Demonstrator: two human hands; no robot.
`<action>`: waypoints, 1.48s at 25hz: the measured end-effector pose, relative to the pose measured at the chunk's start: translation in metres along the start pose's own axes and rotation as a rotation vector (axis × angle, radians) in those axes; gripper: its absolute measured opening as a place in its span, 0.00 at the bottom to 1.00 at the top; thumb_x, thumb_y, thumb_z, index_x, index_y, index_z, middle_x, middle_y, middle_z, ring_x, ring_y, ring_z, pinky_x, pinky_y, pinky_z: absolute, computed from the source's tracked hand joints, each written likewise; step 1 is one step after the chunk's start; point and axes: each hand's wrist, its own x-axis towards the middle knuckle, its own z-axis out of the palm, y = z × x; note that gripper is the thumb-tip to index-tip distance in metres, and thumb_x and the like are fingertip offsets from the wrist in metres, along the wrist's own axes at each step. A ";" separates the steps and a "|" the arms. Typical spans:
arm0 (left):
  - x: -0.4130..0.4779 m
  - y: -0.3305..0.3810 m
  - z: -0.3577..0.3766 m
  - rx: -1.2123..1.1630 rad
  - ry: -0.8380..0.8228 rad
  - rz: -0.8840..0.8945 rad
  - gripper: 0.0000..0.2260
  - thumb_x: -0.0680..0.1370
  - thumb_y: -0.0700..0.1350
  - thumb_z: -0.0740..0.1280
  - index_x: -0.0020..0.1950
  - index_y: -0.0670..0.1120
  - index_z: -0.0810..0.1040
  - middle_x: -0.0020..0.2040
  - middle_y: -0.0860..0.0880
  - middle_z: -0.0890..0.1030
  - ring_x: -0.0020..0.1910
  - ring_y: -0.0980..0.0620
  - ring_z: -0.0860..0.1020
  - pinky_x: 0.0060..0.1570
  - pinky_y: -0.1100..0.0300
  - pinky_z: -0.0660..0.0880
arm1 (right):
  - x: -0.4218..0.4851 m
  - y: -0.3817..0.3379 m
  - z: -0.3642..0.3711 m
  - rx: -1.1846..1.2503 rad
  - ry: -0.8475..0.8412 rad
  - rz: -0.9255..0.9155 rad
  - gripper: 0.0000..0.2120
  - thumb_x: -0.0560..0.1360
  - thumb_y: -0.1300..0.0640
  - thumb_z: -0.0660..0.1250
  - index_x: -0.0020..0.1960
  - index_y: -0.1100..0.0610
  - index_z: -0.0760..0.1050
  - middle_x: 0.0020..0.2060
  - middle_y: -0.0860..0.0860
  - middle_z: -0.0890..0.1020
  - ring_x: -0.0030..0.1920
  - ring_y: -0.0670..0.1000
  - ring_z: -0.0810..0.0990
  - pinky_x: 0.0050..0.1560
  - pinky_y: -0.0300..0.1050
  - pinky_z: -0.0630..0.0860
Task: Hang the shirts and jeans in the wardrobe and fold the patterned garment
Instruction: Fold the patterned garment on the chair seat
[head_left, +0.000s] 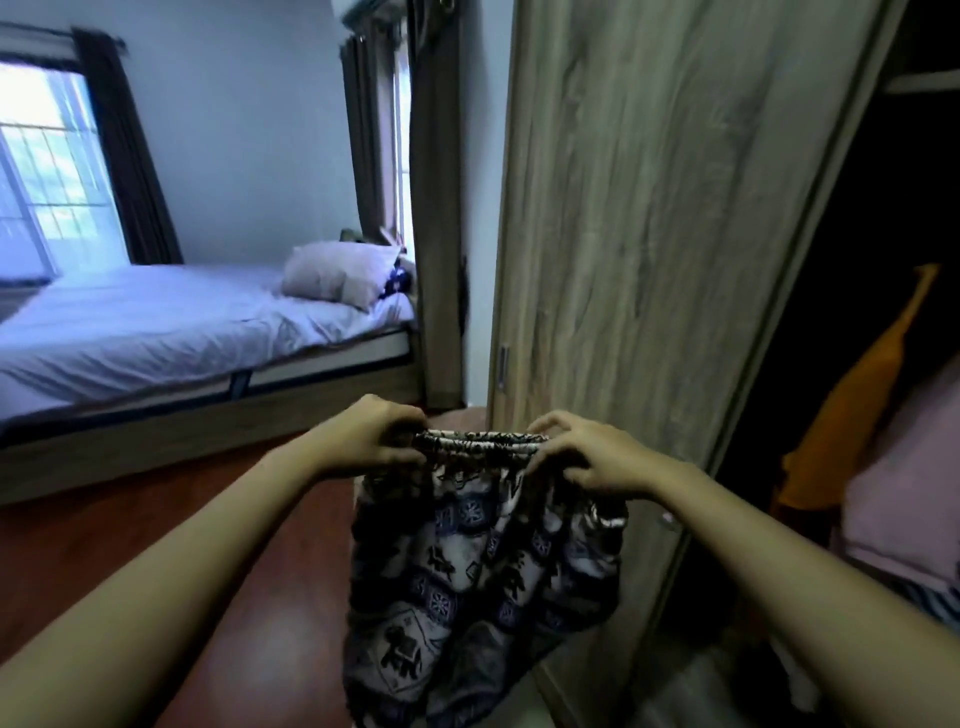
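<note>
Left hand (371, 434) and right hand (582, 457) each pinch the patterned garment (483, 566) waistband; fabric hangs beside wardrobe door (649, 234).

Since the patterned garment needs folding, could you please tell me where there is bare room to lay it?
The bed sheet left of the pillow is bare, as is the floor beside it. The wardrobe opening is crowded with clothes.

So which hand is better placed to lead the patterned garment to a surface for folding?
Probably the left hand. Both hands grip the waistband of the black-and-white patterned garment, but the white-sheeted bed lies on the left side, while the right hand faces the wood-grain wardrobe door.
</note>
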 end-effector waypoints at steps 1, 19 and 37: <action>0.000 0.004 -0.006 -0.045 0.010 -0.047 0.20 0.69 0.58 0.67 0.51 0.45 0.81 0.35 0.60 0.79 0.35 0.65 0.74 0.36 0.73 0.66 | -0.002 -0.002 -0.004 0.057 -0.018 -0.021 0.22 0.71 0.65 0.62 0.56 0.41 0.78 0.63 0.44 0.70 0.61 0.46 0.71 0.59 0.47 0.71; 0.034 0.102 0.039 -0.443 0.145 -0.570 0.11 0.69 0.47 0.75 0.50 0.49 0.85 0.35 0.53 0.80 0.33 0.61 0.74 0.42 0.57 0.79 | -0.005 -0.014 0.003 0.891 -0.086 0.389 0.14 0.75 0.68 0.60 0.60 0.67 0.72 0.32 0.51 0.69 0.27 0.44 0.65 0.25 0.35 0.60; 0.018 0.147 0.072 -0.195 0.126 -0.421 0.36 0.61 0.62 0.63 0.63 0.43 0.73 0.56 0.44 0.81 0.57 0.45 0.78 0.54 0.52 0.74 | -0.005 -0.042 -0.011 1.807 0.261 0.624 0.11 0.57 0.71 0.48 0.34 0.64 0.66 0.36 0.57 0.71 0.38 0.55 0.72 0.36 0.49 0.80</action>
